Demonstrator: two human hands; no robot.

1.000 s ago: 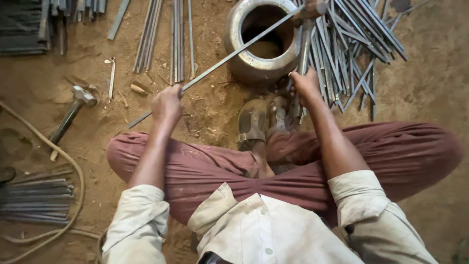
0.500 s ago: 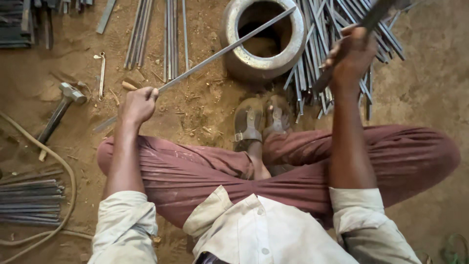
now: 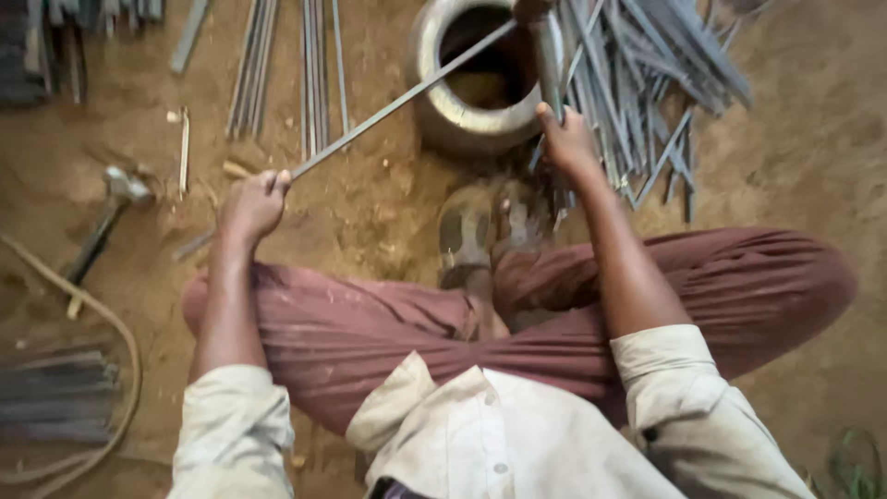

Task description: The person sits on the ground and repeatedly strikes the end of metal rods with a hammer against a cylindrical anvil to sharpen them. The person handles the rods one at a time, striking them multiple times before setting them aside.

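While lying slantwise with its far end propped on the rim of the round grey metal ring block (image 3: 480,79), the long thin grey steel rod (image 3: 397,97) is being steadied at its near end by the left hand (image 3: 251,205), which is clenching tight around it. The right hand (image 3: 568,143) is closing on the handle of a grey hammer-like tool (image 3: 547,51) poised upright over that rim, seemingly for striking. Flanking them are lying a loose heap of cut grey rods (image 3: 647,83), a spare hammer (image 3: 106,222) and worn sandals (image 3: 485,231) on brown dirt.

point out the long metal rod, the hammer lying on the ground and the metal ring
long metal rod (image 3: 397,100), head view, middle of its shaft
hammer (image 3: 124,185), head view, on its metal head
metal ring (image 3: 442,106), head view, on its left outer wall
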